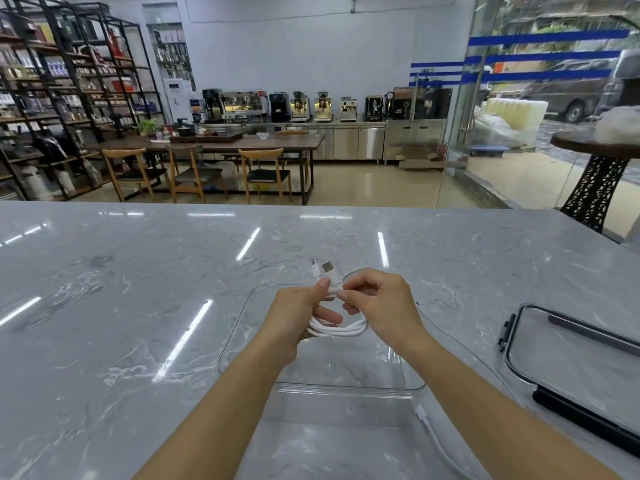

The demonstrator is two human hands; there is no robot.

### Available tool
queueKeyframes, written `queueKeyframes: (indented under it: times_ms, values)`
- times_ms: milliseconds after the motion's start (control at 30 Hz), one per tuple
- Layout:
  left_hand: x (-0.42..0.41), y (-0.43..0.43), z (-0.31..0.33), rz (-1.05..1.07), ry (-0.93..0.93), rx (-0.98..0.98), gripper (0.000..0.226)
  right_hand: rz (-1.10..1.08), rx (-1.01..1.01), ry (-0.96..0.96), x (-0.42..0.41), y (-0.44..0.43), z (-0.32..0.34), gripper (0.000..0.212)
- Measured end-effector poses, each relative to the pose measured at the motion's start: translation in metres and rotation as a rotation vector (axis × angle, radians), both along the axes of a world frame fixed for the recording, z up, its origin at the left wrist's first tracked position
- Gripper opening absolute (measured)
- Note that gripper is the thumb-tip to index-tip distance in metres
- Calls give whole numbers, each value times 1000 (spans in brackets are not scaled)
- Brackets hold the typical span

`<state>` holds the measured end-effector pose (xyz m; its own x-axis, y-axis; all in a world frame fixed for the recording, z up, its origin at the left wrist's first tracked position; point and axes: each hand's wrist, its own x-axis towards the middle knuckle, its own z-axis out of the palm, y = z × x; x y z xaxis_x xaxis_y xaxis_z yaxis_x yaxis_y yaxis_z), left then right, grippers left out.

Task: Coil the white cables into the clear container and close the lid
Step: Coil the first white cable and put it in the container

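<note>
While gripped above the clear container (pixel 242 327), white USB cable coil (pixel 341 328) between left hand (pixel 294 308) and right hand (pixel 382 303), fingers (pixel 323 285) pinched shut on it; lid (pixel 581 362) right of container on worktop (pixel 121 306).

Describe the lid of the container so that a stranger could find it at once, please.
On the grey marble counter, look to the right of the clear container over which both hands hold a coiled white cable. The lid lies flat near the counter's right edge. Unlike the container, it has a dark rim and black clasps.
</note>
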<state>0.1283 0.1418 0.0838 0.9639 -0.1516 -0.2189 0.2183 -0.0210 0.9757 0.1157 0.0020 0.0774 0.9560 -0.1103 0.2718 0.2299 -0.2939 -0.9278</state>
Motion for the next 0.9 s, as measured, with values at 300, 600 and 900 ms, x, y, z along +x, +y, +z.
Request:
queueKeyframes:
  times_ms: [300,600,900]
  values:
    - [9,20,4,-49,12,99,26,64,-184,-67,2,7,-6,7]
    - [13,33,-8,-51,-42,200,13,55,-162,160,12,2,-10,28]
    - [34,40,-7,-100,-436,832,11,51,-398,242,44,19,-1,15]
